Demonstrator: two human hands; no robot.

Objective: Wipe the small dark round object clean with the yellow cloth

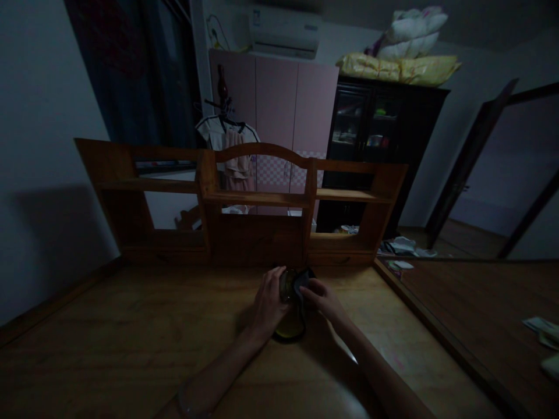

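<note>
In the head view my left hand (271,297) is closed round the side of a small, clear, yellowish glass-like jar (287,285). The jar sits on the wooden tabletop side of a floppy, dark-edged cloth (301,282), grey where it is folded up. My right hand (321,297) pinches the upper right part of this cloth between thumb and fingers, against the jar's right side. Below the hands, a yellow-green part with a black rim (289,329) lies flat; whether it belongs to the same cloth I cannot tell. Dim light hides finer detail.
The hands work over a wooden tabletop (174,326) with a raised edge at right. Behind it stands a low wooden shelf unit (257,199). Farther back are a pink wardrobe (275,105), a black cabinet (384,128) and hanging clothes (233,145). Papers (541,329) lie at far right.
</note>
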